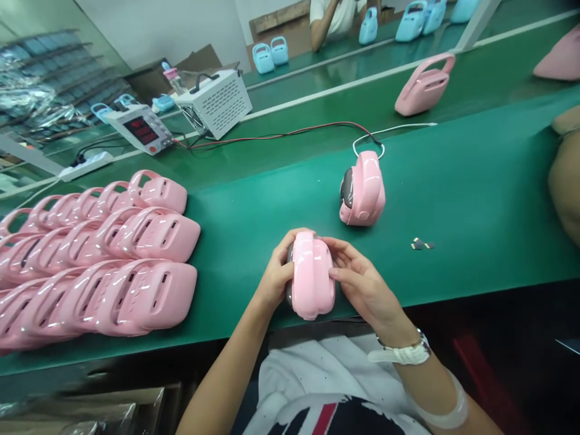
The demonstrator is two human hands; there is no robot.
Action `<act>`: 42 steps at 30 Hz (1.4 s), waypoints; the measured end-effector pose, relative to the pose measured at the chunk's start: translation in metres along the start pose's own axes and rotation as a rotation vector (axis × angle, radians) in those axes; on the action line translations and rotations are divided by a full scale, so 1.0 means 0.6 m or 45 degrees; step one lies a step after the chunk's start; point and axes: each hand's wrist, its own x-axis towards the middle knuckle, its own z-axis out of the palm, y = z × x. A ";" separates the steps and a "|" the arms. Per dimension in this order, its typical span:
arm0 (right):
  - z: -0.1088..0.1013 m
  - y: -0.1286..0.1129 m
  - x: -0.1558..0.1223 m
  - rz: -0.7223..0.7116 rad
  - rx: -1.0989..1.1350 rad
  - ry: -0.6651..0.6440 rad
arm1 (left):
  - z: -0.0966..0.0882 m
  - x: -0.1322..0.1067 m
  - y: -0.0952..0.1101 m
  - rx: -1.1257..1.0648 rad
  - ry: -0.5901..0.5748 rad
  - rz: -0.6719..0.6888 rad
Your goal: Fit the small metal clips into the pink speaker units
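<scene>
Both my hands grip a glossy pink plastic device (pixel 312 279) at the near edge of the green table (pixel 475 199). My left hand (pixel 275 275) wraps its left side, fingers curled round it. My right hand (pixel 360 283) holds its right side, fingers pressed on the shell; a white watch is on that wrist. Another pink device (pixel 362 188) with a dark face stands a little beyond, with a white cable looped behind it.
Rows of pink shells (pixel 104 260) fill the left of the table. A power supply (pixel 141 128) and a white box (pixel 216 101) stand at the back left, with red and black wires. Small dark parts (pixel 421 244) lie right. Another person's arm (pixel 566 181) shows at the right edge.
</scene>
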 end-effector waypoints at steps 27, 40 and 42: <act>-0.002 0.004 -0.035 -0.365 -0.551 0.208 | 0.012 -0.003 -0.004 0.029 0.069 0.070; -0.003 0.014 -0.033 -0.343 -0.506 0.238 | 0.019 -0.008 0.006 0.005 0.091 0.022; -0.004 0.016 -0.032 -0.345 -0.502 0.238 | 0.019 -0.010 0.008 -0.005 0.091 0.019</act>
